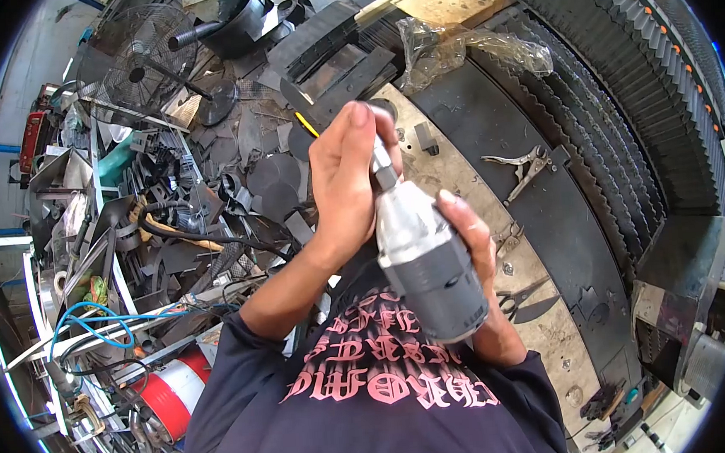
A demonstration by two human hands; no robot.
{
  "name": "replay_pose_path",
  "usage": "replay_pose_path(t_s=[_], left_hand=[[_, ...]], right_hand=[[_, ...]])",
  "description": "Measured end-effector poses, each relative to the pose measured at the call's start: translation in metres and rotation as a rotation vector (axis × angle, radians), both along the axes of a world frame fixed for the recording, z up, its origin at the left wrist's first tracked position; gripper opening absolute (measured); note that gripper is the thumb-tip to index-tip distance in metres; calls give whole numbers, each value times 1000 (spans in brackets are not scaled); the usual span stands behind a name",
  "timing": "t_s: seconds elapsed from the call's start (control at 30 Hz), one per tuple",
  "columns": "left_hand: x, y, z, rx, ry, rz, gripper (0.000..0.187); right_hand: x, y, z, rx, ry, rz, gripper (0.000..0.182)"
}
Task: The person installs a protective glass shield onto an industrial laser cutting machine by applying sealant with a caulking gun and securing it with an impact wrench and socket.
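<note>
Grinder sits clamped between both hands: left hand wraps its nose, right hand grips the body from behind. Pliers lie right of the hands. Left fingers sit near the tip; a slip could likely cut them.
</note>
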State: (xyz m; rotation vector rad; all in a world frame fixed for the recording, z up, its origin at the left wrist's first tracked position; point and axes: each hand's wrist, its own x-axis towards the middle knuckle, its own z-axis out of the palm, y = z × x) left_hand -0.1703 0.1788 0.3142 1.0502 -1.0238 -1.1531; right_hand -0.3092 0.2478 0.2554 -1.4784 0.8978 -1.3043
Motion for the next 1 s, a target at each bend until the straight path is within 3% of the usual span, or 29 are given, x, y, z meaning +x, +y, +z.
replay_pose_path(t_s=[0.17, 0.27, 0.3, 0.37, 0.43, 0.5, 0.53, 0.57, 0.67, 0.73, 0.8, 0.9, 0.93, 1.0], left_hand=[[48, -28, -13, 10, 165, -275, 83], [63, -38, 4, 80, 275, -466, 89], [69, -43, 11, 78, 274, -458, 89], [83, -58, 22, 98, 414, -460, 86], [101, -68, 31, 63, 491, -476, 90], [76, -54, 25, 123, 427, -465, 94], [64, -42, 26, 138, 372, -677, 97], [46, -27, 39, 136, 297, -889, 100], [41, -33, 35, 134, 141, -787, 100], [42, -40, 28, 77, 214, -771, 95], [43, -40, 19, 126, 537, -692, 89], [42, -33, -8, 20, 773, -574, 79], [39, -27, -16, -56, 902, -497, 77], [17, -12, -12, 58, 944, -269, 53]], right_hand=[[3, -8, 4, -246, 119, -198, 75], [-12, -6, -1, -110, 175, 103, 105], [-12, -5, 1, 21, 71, 164, 106], [-14, -8, 5, 153, -30, 229, 107], [-19, -22, 7, -197, 173, 337, 104], [-16, -12, 7, 57, -43, 365, 101], [-14, -8, 7, 178, -160, 362, 100], [-17, -8, 2, 121, -81, 418, 80], [-15, -1, 6, 216, -149, 478, 79], [-13, 1, 4, 413, -383, 506, 90], [-11, -5, 2, 490, -496, 523, 95], [-5, -6, -23, 576, -857, 577, 85], [-4, -9, -27, 571, -853, 564, 85], [-5, -16, -34, 555, -613, 484, 75]])
